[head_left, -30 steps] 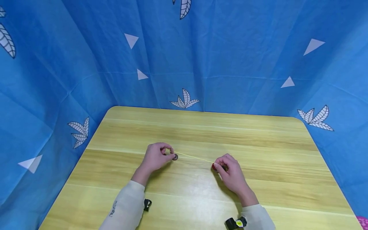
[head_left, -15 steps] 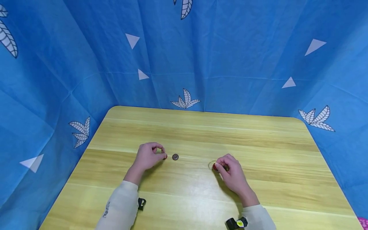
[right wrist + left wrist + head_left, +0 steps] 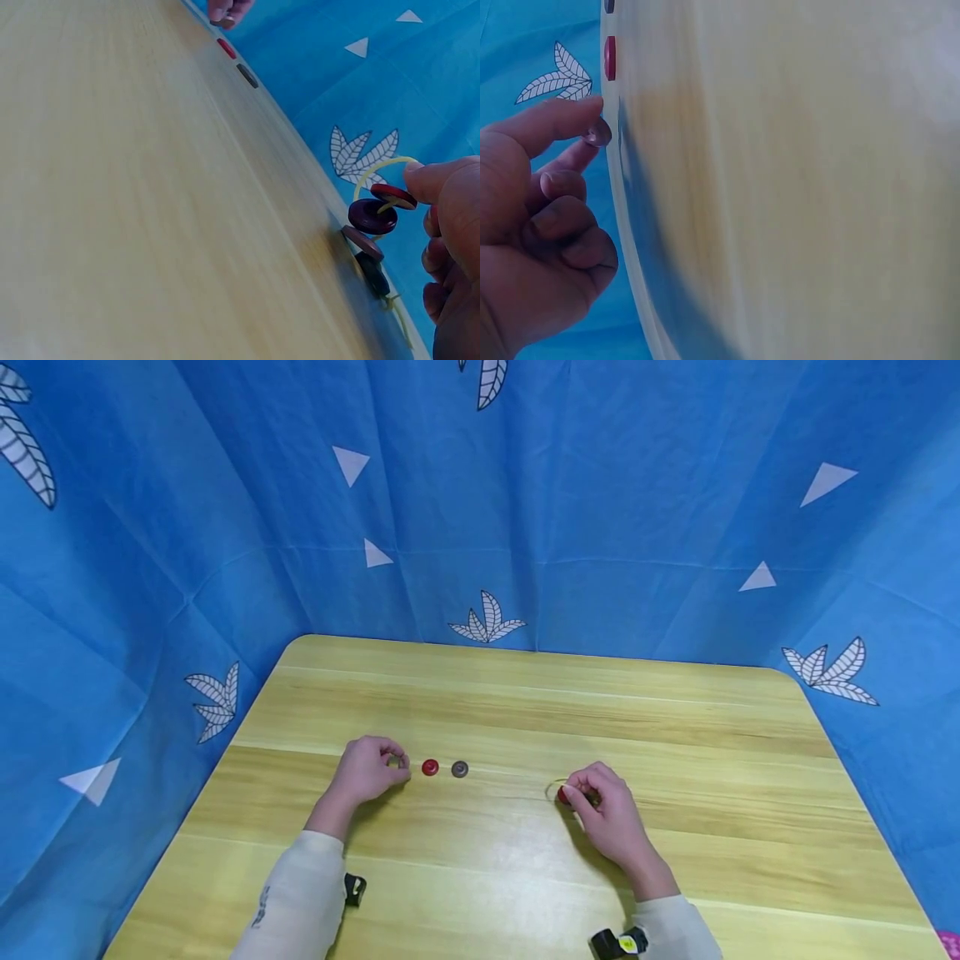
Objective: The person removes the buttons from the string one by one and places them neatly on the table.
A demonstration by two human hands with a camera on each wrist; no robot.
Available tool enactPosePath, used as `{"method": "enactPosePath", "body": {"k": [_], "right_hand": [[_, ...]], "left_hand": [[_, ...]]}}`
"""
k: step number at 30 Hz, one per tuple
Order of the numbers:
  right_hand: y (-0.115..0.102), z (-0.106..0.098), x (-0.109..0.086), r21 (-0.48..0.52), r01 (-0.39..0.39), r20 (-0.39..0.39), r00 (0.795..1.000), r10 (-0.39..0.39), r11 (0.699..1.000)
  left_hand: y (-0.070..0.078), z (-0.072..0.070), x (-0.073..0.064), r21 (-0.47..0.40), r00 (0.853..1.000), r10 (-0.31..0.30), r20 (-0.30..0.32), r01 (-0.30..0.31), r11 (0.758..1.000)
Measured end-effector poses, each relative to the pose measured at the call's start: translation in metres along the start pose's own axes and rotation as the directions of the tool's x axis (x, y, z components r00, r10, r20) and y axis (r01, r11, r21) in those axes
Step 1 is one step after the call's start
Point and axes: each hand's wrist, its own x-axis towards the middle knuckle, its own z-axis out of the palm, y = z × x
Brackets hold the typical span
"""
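Observation:
At the left of the table, my left hand (image 3: 367, 770) pinches a small brownish button (image 3: 598, 133) between thumb and forefinger, close to the tabletop. To its right a red button (image 3: 430, 767) and a grey-brown button (image 3: 460, 769) lie in a row. My right hand (image 3: 604, 810) pinches a yellow cord (image 3: 369, 177) at the table's middle right. Several buttons hang on this cord, including a red-edged one (image 3: 394, 196) at the fingertips and a dark purple one (image 3: 373, 217) below it. The cord curves out in a loose loop, and its knotted-looking lower end trails downward.
The wooden table (image 3: 525, 877) has rounded far corners. A blue curtain (image 3: 622, 527) with leaf and triangle prints stands behind it and along both sides. Black straps with small devices (image 3: 617, 942) sit at both sleeves.
The cord was stretched between both hands; my left hand has let it go and moved left along the buttons, uncovering the grey-brown and red ones. My right hand has stayed in place.

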Motion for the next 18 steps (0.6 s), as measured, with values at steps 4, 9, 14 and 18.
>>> {"method": "enactPosePath", "body": {"k": [4, 9, 14, 18], "right_hand": [[-0.0008, -0.0006, -0.0009, -0.001, -0.008, 0.002, 1.0, 0.008, 1.0], [-0.0015, -0.0008, -0.001, 0.002, -0.012, 0.003, 1.0, 0.012, 1.0], [-0.0004, -0.0008, -0.0007, 0.002, -0.002, -0.001, 1.0, 0.002, 1.0], [0.0009, -0.0011, -0.0005, -0.004, 0.003, -0.001, 1.0, -0.003, 1.0]], "left_hand": [[-0.0017, 0.0025, 0.002, 0.0, 1.0, -0.026, 0.016, 0.026, 1.0], [-0.004, 0.0021, 0.0025, -0.009, 0.998, -0.057, 0.024, 0.057, 0.998], [-0.0031, -0.0004, 0.0015, -0.03, 0.997, -0.07, 0.034, 0.071, 0.997], [-0.0027, -0.001, 0.0022, -0.055, 0.996, -0.085, 0.039, 0.087, 0.995]]}}
